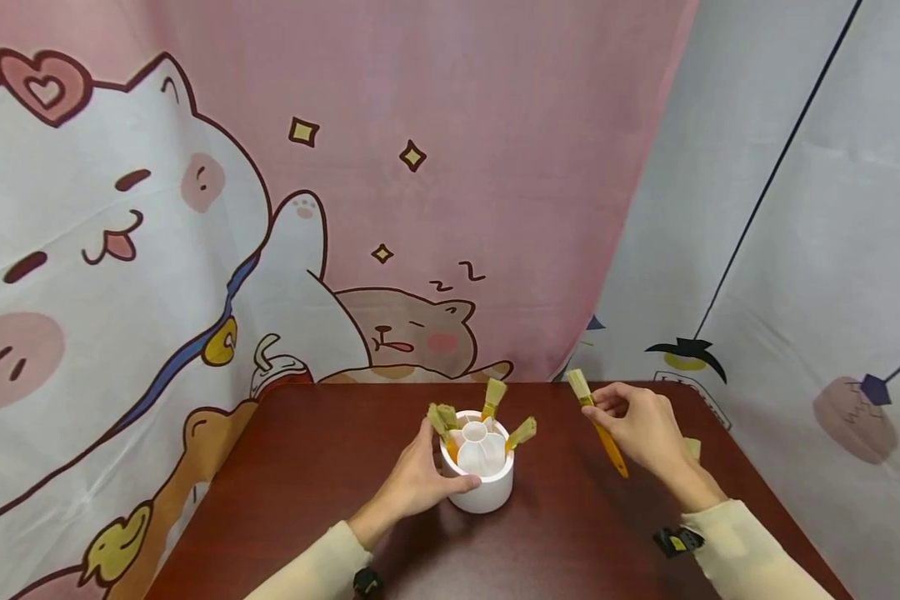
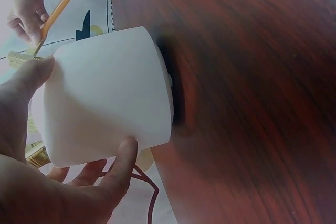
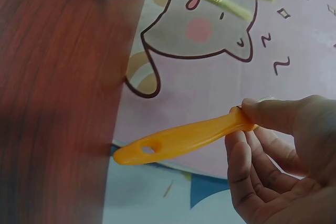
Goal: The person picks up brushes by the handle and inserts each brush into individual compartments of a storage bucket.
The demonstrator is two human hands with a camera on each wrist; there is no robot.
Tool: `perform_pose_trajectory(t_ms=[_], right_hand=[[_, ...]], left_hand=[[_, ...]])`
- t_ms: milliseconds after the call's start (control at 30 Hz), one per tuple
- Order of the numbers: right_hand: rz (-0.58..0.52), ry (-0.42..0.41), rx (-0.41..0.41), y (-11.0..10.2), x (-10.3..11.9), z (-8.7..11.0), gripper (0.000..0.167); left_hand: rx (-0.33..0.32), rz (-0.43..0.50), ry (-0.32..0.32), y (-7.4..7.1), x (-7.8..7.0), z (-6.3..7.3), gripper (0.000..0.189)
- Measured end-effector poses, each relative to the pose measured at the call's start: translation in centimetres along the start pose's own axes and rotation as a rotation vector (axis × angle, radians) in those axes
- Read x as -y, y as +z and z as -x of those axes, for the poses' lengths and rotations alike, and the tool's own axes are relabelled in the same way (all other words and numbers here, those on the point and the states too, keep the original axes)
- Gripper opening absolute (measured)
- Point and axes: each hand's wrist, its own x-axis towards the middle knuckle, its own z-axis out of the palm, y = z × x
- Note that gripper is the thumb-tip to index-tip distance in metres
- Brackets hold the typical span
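Note:
A white round holder (image 1: 487,497) with inner compartments stands on the table, several paintbrushes sticking up from it, bristles upward. My left hand (image 1: 414,479) grips its left side, thumb at the front rim and fingers around the far side. To the right, my right hand (image 1: 645,423) pinches a paintbrush (image 1: 610,448) near its ferrule, in the air above the table. Its bristles point up and its orange handle (image 3: 184,139) hangs down. In the left wrist view, the holder's smooth white wall (image 2: 107,93) hides most of the brushes.
Another brush (image 1: 692,447) lies mostly hidden behind my right wrist, on the table's right side. The dark red wooden table (image 1: 307,467) ends at a cartoon-printed curtain (image 1: 525,208) behind and beside it.

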Motion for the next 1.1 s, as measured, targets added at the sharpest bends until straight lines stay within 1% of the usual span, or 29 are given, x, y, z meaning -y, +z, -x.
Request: perform_pose_trajectory(t_ms=[167,400,600,700,967,1100], right_hand=[[0.003,-0.02,-0.022,-0.5,1.2,0.3,0.024],[-0.013,-0.074,-0.078,-1.4,3.2,0.8,0.022],[-0.04,-0.117,-0.111,-1.9,5.0,1.1,0.019],[-0.048,-0.14,-0.129,-2.0,5.9,1.3,0.02],[-0.107,-0.177,-0.12,-2.2,8.2,2.0,0.019],[-0.131,-0.2,-0.115,-2.1,9.3,2.2,0.02]], left_hand=[[0.003,-0.002,-0.004,0.1,0.1,-0.1,0.124],[0.016,0.022,-0.001,-0.1,0.2,-0.2,0.127],[0.003,0.011,0.002,-0.2,0.1,-0.2,0.114],[0.002,0.011,0.001,-0.2,0.1,-0.2,0.113],[0.025,0.023,-0.007,-0.3,0.1,-0.2,0.124],[0.022,0.025,-0.002,-0.3,0.2,-0.3,0.121]])
